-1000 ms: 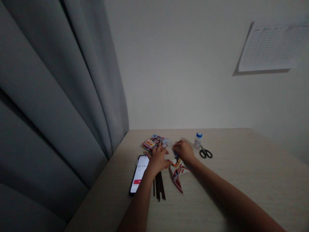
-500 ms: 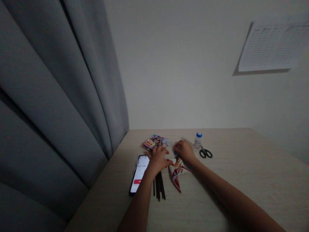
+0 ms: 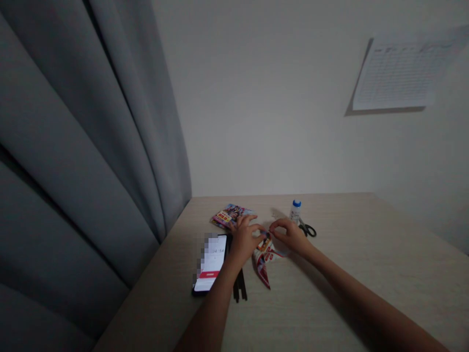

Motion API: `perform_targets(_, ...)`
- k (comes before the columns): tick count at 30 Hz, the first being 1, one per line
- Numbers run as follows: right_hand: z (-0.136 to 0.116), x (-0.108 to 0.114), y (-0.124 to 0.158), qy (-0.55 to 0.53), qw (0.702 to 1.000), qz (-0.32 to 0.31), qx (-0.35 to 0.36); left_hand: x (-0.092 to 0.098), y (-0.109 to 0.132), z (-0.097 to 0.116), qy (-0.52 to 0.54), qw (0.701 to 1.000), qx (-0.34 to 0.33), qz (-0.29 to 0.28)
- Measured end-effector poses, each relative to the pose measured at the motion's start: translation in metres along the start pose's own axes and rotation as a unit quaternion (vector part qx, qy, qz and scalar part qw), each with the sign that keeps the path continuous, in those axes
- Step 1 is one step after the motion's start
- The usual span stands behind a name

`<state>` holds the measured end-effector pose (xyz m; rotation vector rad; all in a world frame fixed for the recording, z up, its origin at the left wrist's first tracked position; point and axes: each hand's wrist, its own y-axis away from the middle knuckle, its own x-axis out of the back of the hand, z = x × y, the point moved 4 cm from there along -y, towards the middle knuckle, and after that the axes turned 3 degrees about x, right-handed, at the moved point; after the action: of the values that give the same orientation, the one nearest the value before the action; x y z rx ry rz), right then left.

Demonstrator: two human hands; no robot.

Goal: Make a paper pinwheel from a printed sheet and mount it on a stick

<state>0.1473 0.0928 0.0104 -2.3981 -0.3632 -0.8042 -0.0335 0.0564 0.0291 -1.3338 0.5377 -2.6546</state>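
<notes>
Two hands [image 3: 245,240], one folded paper [image 3: 262,271], one phone [image 3: 212,261], one bottle [image 3: 295,212], one pair of scissors [image 3: 308,226] and several dark sticks [image 3: 241,285] show.

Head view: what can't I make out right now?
In the head view:
Red-patterned piece: partly hidden by the left hand.
Dark strips: partly covered by the left forearm.
Scissors: tips, behind the blue-capped bottle.
Wall sheet: writing, too small and blurred.

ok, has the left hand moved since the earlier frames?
Yes: the left hand has shifted right, judged against the phone, whose right edge now shows more.
</notes>
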Motion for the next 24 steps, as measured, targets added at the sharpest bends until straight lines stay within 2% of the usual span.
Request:
perform_targets(8, 0.004, -0.004, 0.015, -0.068, 0.997, -0.002, 0.025, -0.003, 0.005, 0.009, 0.006, 0.998, -0.049, 0.028)
perform_targets(12, 0.004, -0.008, 0.016, -0.107, 0.994, -0.021, 0.002, -0.004, 0.006, 0.009, 0.007, 0.998, -0.052, 0.023)
perform_targets(24, -0.001, -0.009, 0.016, -0.151, 0.988, -0.021, -0.032, -0.004, 0.007, 0.011, -0.012, 0.998, -0.07, -0.002)
